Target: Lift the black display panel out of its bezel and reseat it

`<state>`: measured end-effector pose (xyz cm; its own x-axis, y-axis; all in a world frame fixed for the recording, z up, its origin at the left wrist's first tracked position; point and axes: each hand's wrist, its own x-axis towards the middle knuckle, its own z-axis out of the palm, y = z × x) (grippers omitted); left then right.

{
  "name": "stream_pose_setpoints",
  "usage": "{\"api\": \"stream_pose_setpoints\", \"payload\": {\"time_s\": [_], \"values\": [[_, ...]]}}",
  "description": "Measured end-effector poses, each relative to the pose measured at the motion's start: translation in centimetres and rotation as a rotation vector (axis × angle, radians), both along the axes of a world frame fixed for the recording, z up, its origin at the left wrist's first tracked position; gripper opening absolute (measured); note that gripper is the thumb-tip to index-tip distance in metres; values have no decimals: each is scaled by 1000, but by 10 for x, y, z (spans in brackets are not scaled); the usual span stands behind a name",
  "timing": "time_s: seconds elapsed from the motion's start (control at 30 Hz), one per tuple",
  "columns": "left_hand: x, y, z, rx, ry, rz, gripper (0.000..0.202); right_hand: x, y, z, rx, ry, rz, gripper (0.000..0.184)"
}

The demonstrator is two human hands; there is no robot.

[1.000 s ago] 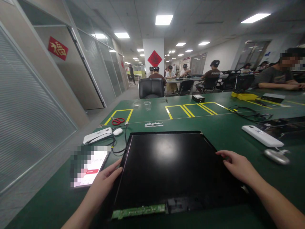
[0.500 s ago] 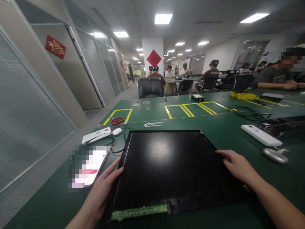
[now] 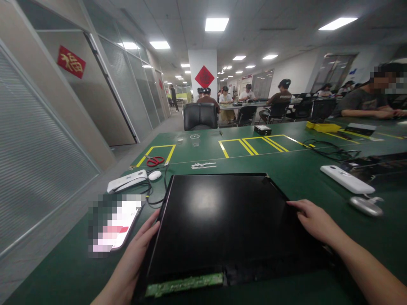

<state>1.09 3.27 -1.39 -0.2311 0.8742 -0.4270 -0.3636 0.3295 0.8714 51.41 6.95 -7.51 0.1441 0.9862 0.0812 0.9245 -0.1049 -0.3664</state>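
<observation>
A large black flat panel [image 3: 219, 220] lies on the green table [image 3: 295, 169] right in front of me, with a green circuit strip [image 3: 184, 284] along its near edge. My left hand [image 3: 140, 245] grips the panel's left edge, thumb up against the side. My right hand [image 3: 314, 222] rests on the panel's right edge, fingers curled over it. The panel's left side looks raised slightly off the table.
A phone [image 3: 116, 224] lies left of the panel, with a white device [image 3: 127, 181], mouse and black cable behind it. Red scissors [image 3: 155, 161] sit farther back. A white box [image 3: 346, 179] and silver object [image 3: 365, 205] lie at right. Other people sit at tables beyond.
The panel's left edge has lifted and shifted a little nearer to me with my left hand. My right hand has stayed on the right edge.
</observation>
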Motion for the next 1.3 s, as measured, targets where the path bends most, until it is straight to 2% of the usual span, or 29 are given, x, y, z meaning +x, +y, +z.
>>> {"api": "stream_pose_setpoints", "payload": {"time_s": [0.3, 0.4, 0.57, 0.7, 0.83, 0.97, 1.03, 1.2, 1.3], "values": [[2, -9, 10, -77, -16, -76, 97, -3, -1, 3, -23, 13, -10, 52], [4, -10, 15, -92, 5, -84, 94, -4, -2, 2, -30, 16, -5, 53], [9, -11, 27, -150, -9, -38, 71, -9, -2, 3, -31, 14, -16, 54], [11, -13, 32, -144, 14, -30, 78, -10, -2, 3, -18, 20, -20, 53], [7, -13, 24, -86, -17, -87, 88, -8, -1, 1, -27, 22, -25, 53], [1, -11, 12, -54, -49, -59, 80, -7, 0, 0, -34, 37, -22, 53], [-1, -9, 9, -50, -68, -85, 75, -7, 0, 0, -42, 40, -20, 53], [-3, -9, 8, -13, -110, -135, 64, -6, -1, -1, -16, 60, -21, 53], [-1, -13, 12, 9, -45, -119, 69, -8, -1, 0, -1, 70, -17, 52]]}}
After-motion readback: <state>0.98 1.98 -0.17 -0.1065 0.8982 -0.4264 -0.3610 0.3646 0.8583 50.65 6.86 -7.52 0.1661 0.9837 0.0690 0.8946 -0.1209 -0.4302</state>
